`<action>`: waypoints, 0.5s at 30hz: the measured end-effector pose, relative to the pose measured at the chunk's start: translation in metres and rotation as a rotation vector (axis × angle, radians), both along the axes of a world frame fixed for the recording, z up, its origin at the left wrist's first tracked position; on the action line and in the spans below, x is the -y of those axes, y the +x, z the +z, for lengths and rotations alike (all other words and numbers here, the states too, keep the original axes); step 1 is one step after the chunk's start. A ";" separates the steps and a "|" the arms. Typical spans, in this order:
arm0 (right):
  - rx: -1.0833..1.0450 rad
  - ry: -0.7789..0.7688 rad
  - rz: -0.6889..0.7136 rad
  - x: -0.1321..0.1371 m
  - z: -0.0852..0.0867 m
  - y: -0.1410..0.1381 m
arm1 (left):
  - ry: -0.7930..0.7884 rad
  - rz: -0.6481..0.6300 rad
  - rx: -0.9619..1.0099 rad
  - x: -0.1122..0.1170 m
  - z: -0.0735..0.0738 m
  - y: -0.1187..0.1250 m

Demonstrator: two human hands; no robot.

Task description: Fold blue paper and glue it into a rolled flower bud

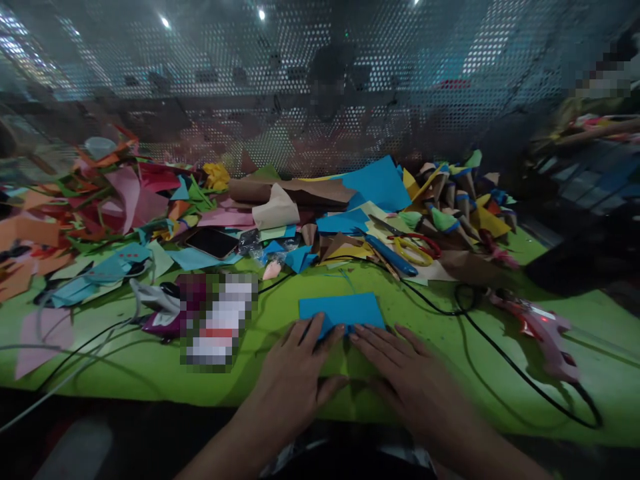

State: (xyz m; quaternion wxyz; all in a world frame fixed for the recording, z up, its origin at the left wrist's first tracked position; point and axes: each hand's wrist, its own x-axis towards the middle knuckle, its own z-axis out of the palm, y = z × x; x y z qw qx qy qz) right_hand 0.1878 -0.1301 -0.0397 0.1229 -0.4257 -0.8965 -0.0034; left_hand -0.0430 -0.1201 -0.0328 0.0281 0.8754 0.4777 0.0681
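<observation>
Pressing down with flattened fingers, the left hand (293, 365) and the right hand (413, 375) meet along the near edge of a small blue sheet (345, 308), both unclenched and gripping nothing, their index fingertips close together near its middle. The sheet lies flat towards the front of the green worktop (320, 279), directly ahead of the person. If one hand bore down harder than the other, the paper might skew or crease off line, since nothing else appears to pin it. To the right rests a pink glue gun (555, 343), its red light lit; should its nozzle be hot, a stray forearm could be burned, and a sleeve or wrist catching its black cable (589, 401) could drag it across. On the left sits a purple device (165, 321) among loose wires, partly lost in blurred-out squares. Farther back, the surface disappears under clutter: a dark phone (213, 243), yellow-handled scissors (414, 252), a brown paper roll (290, 192) and heaped coloured scraps (95, 207). Behind everything rises a perforated panel (240, 87), with dim reflections and small bright lights (165, 23) showing in a dusky room.
</observation>
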 end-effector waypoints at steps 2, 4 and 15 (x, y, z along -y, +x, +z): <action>0.034 -0.001 -0.008 0.002 0.000 0.012 | 0.014 -0.033 0.002 0.001 -0.001 -0.006; 0.057 0.007 -0.017 0.003 0.002 0.023 | 0.015 -0.061 -0.015 0.003 -0.001 -0.012; -0.040 0.031 -0.153 -0.055 0.023 0.015 | 0.056 -0.064 -0.015 0.013 -0.009 -0.024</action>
